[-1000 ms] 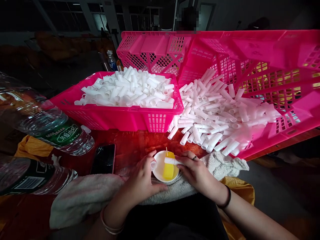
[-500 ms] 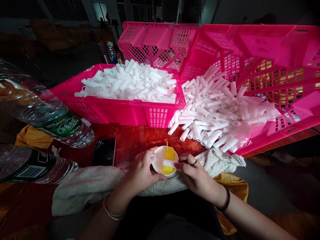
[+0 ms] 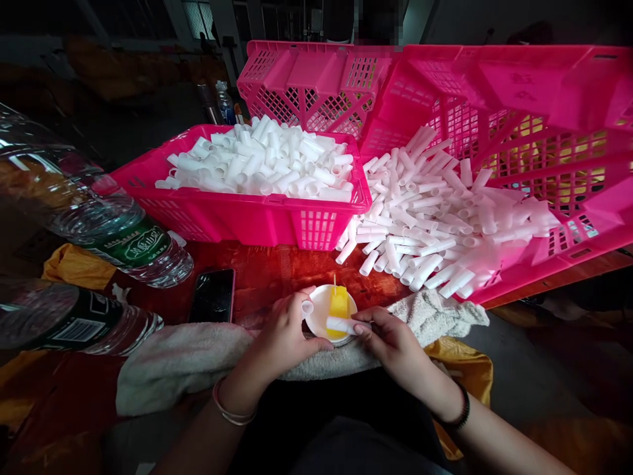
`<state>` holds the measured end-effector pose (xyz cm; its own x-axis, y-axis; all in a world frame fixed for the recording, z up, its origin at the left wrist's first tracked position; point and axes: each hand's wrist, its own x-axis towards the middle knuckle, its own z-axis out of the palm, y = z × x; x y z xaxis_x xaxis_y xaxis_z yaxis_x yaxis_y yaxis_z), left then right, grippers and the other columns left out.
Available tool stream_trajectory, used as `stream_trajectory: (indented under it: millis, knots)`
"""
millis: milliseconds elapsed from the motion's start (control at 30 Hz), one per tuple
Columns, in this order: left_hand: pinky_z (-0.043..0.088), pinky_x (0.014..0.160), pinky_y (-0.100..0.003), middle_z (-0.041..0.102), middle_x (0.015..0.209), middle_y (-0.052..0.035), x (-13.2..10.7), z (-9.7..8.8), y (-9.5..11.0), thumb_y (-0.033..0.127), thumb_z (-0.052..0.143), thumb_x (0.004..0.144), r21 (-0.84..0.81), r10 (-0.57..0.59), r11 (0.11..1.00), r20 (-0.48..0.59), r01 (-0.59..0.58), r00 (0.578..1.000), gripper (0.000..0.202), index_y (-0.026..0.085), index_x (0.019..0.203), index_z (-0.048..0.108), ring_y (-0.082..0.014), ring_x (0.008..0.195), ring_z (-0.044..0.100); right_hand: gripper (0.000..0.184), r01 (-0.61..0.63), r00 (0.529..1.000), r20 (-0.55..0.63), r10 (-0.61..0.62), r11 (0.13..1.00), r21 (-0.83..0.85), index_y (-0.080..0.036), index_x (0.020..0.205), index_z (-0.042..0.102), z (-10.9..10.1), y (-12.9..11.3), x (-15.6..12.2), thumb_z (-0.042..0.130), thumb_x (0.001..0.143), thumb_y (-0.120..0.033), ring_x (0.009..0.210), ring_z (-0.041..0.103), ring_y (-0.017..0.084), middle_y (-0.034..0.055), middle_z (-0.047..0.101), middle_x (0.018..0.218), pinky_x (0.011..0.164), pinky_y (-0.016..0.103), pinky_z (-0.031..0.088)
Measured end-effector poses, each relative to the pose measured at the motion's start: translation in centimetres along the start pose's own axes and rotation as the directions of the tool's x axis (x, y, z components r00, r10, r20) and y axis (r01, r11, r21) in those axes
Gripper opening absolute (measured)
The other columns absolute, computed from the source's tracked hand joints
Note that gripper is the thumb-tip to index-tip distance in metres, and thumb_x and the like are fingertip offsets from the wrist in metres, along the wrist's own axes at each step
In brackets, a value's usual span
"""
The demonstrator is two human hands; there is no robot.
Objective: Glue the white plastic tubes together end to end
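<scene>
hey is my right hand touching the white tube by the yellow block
Touching. The head view shows the right hand pinching one end of the white tube, with no gap between them.

Pale window (image 3: pixel 199 20), dim wall (image 3: pixel 459 23), grey floor (image 3: pixel 524 359)

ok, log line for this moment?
left hand: holds white tube; right hand: holds second white tube over yellow block in white dish; upright pink crate: heaped with tubes

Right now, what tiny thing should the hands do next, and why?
Perhaps the right hand should gently turn its white tube over the yellow block: it pinches one end of the tube, and the other end is over the block in the white dish. The left hand holds another tube.
</scene>
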<state>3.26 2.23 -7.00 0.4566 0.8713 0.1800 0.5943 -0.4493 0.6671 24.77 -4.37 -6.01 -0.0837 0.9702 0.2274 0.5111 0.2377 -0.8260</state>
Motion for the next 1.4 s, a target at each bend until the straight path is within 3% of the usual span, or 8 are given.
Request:
stream_trajectory:
  millis: [200, 400, 600, 800, 967, 1067, 1200, 1400]
  knots:
    - [0.050, 0.094, -0.050, 0.063, 0.125, -0.0117, 0.0, -0.1, 0.2, 0.036, 0.091, 0.050, -0.010, -0.013, 1.000, -0.004, 0.013, 1.000, 0.084, 0.023, 0.121, 0.049, -0.0333, 0.112, 0.060, 0.018, 0.262, 0.962, -0.029, -0.271, 0.948, -0.183, -0.023, 0.102, 0.061, 0.5, 0.5, 0.0, 0.048, 0.093, -0.015, 0.092, 0.060, 0.021, 0.0089, 0.055, 0.101, 0.078, 0.036, 0.057]
    - [0.050, 0.093, -0.049, 0.062, 0.125, -0.0117, 0.0, 0.0, -0.1, 0.036, 0.090, 0.052, -0.010, 0.022, 1.000, -0.016, -0.022, 1.000, 0.085, 0.023, 0.124, 0.046, -0.0325, 0.111, 0.061, 0.012, 0.018, 1.000, -0.019, -0.018, 1.000, 0.000, -0.022, 0.106, 0.056, 0.4, 0.4, 0.2, 0.051, 0.095, -0.024, 0.084, 0.066, 0.020, 0.0066, 0.064, 0.093, 0.074, 0.034, 0.059]
    - [0.050, 0.095, -0.050, 0.061, 0.127, -0.0139, 0.0, 0.0, 0.0, 0.038, 0.091, 0.052, -0.004, 0.027, 1.000, -0.009, -0.027, 1.000, 0.088, 0.021, 0.125, 0.045, -0.0337, 0.113, 0.060, 0.021, 0.338, 0.941, 0.043, -0.336, 0.917, -0.211, -0.022, 0.107, 0.061, 0.2, 1.0, -0.3, 0.049, 0.093, -0.012, 0.097, 0.062, 0.022, 0.0104, 0.056, 0.105, 0.080, 0.035, 0.057]
    - [0.050, 0.095, -0.048, 0.061, 0.127, -0.0126, 0.1, 0.0, 0.1, 0.035, 0.090, 0.053, -0.014, 0.035, 0.999, -0.004, -0.035, 0.999, 0.088, 0.023, 0.127, 0.043, -0.0330, 0.114, 0.060, 0.021, 0.093, 0.994, -0.041, -0.097, 0.992, -0.087, -0.023, 0.114, 0.055, 0.3, 0.8, -0.4, 0.055, 0.093, -0.022, 0.093, 0.064, 0.022, 0.0089, 0.062, 0.101, 0.079, 0.036, 0.058]
    - [0.049, 0.096, -0.050, 0.061, 0.126, -0.0127, 0.1, 0.1, -0.1, 0.036, 0.090, 0.053, -0.020, 0.022, 1.000, -0.008, -0.022, 1.000, 0.089, 0.023, 0.128, 0.044, -0.0338, 0.114, 0.060, 0.022, 0.379, 0.925, 0.085, -0.371, 0.875, -0.301, -0.023, 0.106, 0.064, -0.3, 1.5, -0.3, 0.048, 0.094, -0.015, 0.094, 0.064, 0.022, 0.0081, 0.064, 0.105, 0.079, 0.037, 0.058]
    - [0.049, 0.095, -0.050, 0.061, 0.127, -0.0137, 0.1, 0.3, -0.4, 0.037, 0.090, 0.053, -0.031, 0.029, 0.999, -0.009, -0.029, 1.000, 0.088, 0.023, 0.127, 0.044, -0.0338, 0.112, 0.061, 0.028, 0.494, 0.870, 0.145, -0.472, 0.827, -0.268, -0.027, 0.111, 0.064, -1.9, 1.0, 0.4, 0.049, 0.093, -0.012, 0.097, 0.065, 0.022, 0.0059, 0.066, 0.110, 0.084, 0.039, 0.057]
    - [0.048, 0.096, -0.050, 0.057, 0.131, -0.0165, 0.0, 0.5, -0.7, 0.036, 0.088, 0.057, 0.008, 0.056, 0.998, -0.040, -0.056, 0.998, 0.078, 0.022, 0.118, 0.042, -0.0341, 0.115, 0.058, 0.032, 0.354, 0.933, 0.042, -0.358, 0.885, -0.303, -0.022, 0.122, 0.060, -5.1, -1.2, 2.7, 0.049, 0.094, -0.014, 0.103, 0.063, 0.024, 0.0113, 0.064, 0.110, 0.084, 0.038, 0.056]
    - [0.041, 0.103, -0.050, 0.035, 0.146, -0.0233, -0.2, -0.2, -0.4, 0.034, 0.057, 0.086, 0.001, 0.129, 0.991, -0.146, -0.131, 0.981, 0.031, 0.019, 0.107, 0.040, -0.0339, 0.134, 0.041, 0.031, 0.204, 0.967, 0.246, -0.065, 0.778, -0.594, -0.018, 0.094, 0.072, -6.5, -1.5, 5.7, 0.048, 0.083, -0.002, 0.064, 0.062, 0.021, 0.0078, 0.065, 0.072, 0.062, 0.032, 0.052]
